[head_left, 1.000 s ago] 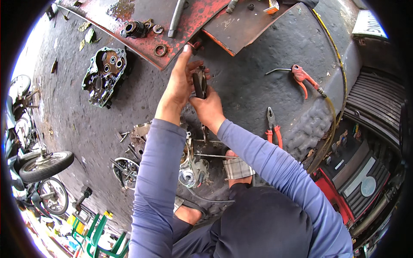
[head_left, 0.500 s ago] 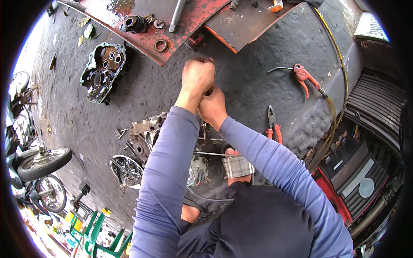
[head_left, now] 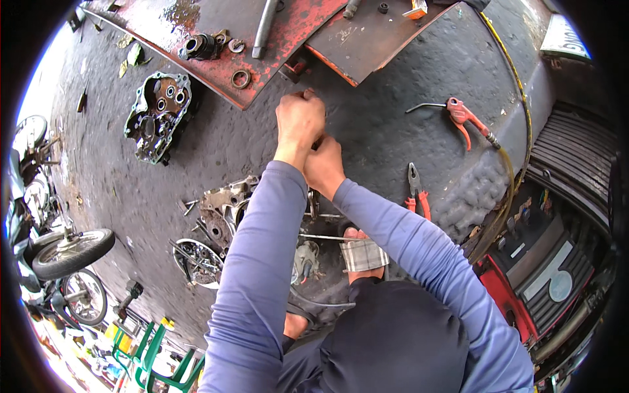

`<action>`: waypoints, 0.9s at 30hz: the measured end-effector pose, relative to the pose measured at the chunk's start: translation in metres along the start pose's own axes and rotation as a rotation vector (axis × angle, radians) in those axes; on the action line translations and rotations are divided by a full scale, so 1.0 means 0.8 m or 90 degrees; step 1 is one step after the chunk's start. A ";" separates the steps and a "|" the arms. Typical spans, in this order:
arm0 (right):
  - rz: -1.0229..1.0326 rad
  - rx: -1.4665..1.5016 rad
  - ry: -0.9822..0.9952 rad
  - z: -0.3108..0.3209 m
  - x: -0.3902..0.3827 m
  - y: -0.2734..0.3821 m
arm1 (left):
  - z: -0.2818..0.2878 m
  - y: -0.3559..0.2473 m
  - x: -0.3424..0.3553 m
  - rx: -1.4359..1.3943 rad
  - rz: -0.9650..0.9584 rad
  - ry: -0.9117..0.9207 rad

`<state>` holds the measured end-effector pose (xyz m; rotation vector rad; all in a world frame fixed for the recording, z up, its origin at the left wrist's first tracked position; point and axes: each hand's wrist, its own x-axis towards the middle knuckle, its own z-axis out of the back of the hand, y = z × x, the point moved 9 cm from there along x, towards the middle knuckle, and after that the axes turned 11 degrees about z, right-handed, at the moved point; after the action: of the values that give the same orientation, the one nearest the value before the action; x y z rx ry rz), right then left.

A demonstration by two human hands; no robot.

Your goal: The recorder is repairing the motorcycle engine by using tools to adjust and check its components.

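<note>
My left hand (head_left: 299, 126) is closed in a fist, out in front of me near the corner of the red metal table. Just below it and touching its wrist side, my right hand (head_left: 324, 165) is closed too. Whatever the two hands grip is hidden by the fingers. Under my left forearm lies a dirty metal engine case (head_left: 219, 208), partly covered by the sleeve. Next to that is a round metal cover (head_left: 198, 263) with small parts in it. A second, oily engine case half (head_left: 157, 118) rests on the ground to the left.
The red metal table (head_left: 141, 33) holds a cylindrical part (head_left: 202, 47), a ring (head_left: 241, 79) and a grey bar (head_left: 265, 29). On the right lie a red air blow gun (head_left: 462, 116), red-handled pliers (head_left: 415, 190) and a yellow hose (head_left: 517, 78). Motorcycle wheels (head_left: 75, 252) stand far left.
The view has shifted a little, so the table and the things on the left sit slightly differently. Both hands keep nearly the same closed pose together.
</note>
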<state>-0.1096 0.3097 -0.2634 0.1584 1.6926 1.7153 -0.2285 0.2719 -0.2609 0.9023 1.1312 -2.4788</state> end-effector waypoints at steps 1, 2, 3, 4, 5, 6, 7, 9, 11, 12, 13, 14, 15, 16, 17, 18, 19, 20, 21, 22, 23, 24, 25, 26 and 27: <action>-0.005 -0.004 -0.003 0.002 0.000 0.000 | -0.001 -0.004 -0.004 0.000 -0.001 0.005; -0.010 -0.009 -0.005 0.005 0.000 -0.001 | -0.003 -0.005 -0.006 0.017 0.017 0.012; -0.011 -0.012 -0.010 0.010 0.001 -0.001 | -0.005 -0.006 -0.008 0.035 0.036 0.020; -0.012 -0.009 0.000 0.008 0.000 0.001 | -0.003 -0.002 -0.004 0.036 0.035 0.022; -0.014 -0.007 0.011 0.005 -0.001 0.004 | 0.007 -0.009 -0.002 0.097 -0.034 -0.039; -0.015 -0.006 0.011 0.002 -0.004 0.007 | 0.017 -0.017 -0.002 0.158 -0.102 -0.101; 0.007 -0.028 0.012 -0.002 -0.003 0.010 | 0.024 -0.012 -0.001 0.117 -0.073 -0.075; 0.052 0.041 -0.028 0.001 -0.004 0.014 | 0.017 -0.019 -0.010 0.073 -0.080 -0.043; 0.042 0.017 0.023 -0.005 -0.001 0.008 | 0.027 -0.012 -0.024 0.012 -0.073 0.010; 0.036 -0.018 0.065 -0.009 0.005 0.004 | 0.042 -0.018 -0.042 0.017 -0.152 -0.017; 0.104 0.008 0.050 -0.002 0.019 -0.017 | 0.048 -0.011 -0.059 -0.042 -0.175 -0.012; 0.092 -0.040 0.058 -0.004 0.028 -0.020 | 0.070 0.014 -0.078 -0.088 -0.185 -0.019; 0.068 -0.079 0.102 0.001 0.042 -0.020 | 0.080 0.026 -0.106 0.018 -0.237 0.001; 0.052 -0.122 0.142 0.010 0.059 -0.005 | 0.095 0.031 -0.137 0.119 -0.297 0.018; 0.041 -0.178 0.161 0.019 0.072 0.008 | 0.098 0.043 -0.161 0.235 -0.367 0.033; 0.031 -0.215 0.190 0.010 0.075 0.022 | 0.105 0.060 -0.183 0.369 -0.428 0.036; 0.030 -0.238 0.222 -0.001 0.070 0.037 | 0.111 0.072 -0.195 0.444 -0.439 0.063; 0.041 -0.246 0.219 -0.006 0.075 0.040 | 0.112 0.081 -0.201 0.484 -0.472 0.057; -0.014 -0.252 0.224 -0.011 0.079 0.028 | 0.115 0.086 -0.202 0.470 -0.484 0.037; -0.073 -0.259 0.224 -0.014 0.083 0.006 | 0.115 0.090 -0.201 0.453 -0.496 0.021; -0.115 -0.163 0.140 -0.018 0.084 0.005 | 0.112 0.095 -0.199 0.474 -0.480 0.030; -0.106 -0.173 0.128 -0.024 0.088 0.010 | 0.116 0.095 -0.201 0.461 -0.493 0.030; -0.198 -0.125 0.034 -0.020 0.081 0.013 | 0.126 0.094 -0.200 0.432 -0.489 0.022; -0.289 -0.073 -0.061 -0.014 0.069 0.013 | 0.135 0.093 -0.198 0.404 -0.484 0.017; -0.267 -0.085 -0.097 -0.007 0.083 0.000 | 0.143 0.092 -0.192 0.435 -0.488 -0.010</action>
<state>-0.1617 0.3415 -0.2893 -0.1188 1.3781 1.4539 -0.1241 0.1355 -0.1485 0.6484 0.6793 -3.6203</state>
